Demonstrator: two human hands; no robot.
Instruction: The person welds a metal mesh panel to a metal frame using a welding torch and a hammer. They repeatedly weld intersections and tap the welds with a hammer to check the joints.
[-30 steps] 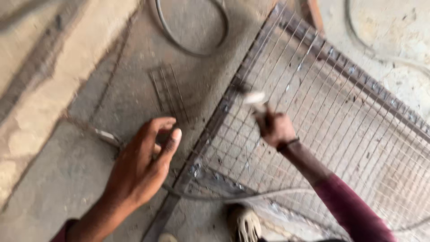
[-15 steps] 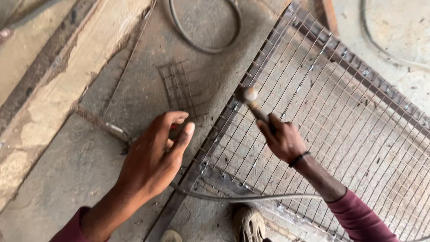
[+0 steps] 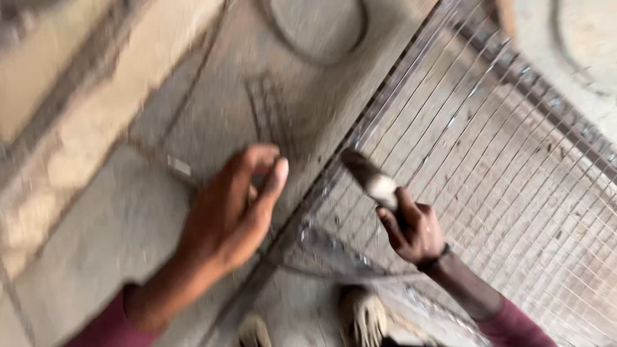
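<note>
A large metal frame covered in wire mesh lies on the concrete floor, filling the right half of the view. My right hand grips a hammer by its handle, the head raised just above the frame's left bar. My left hand hovers over the floor just left of that bar, fingers curled loosely and holding nothing. The picture is blurred by motion.
A small offcut of wire mesh lies on the floor beyond my left hand. A loop of cable curls at the top. My shoes stand at the bottom edge, by the frame's corner. A raised concrete strip runs along the left.
The hammer has swung: raised a second ago, lower and nearer the frame bar half a second ago, now tilted over the bar again. My left hand stayed hovering beside the frame.
</note>
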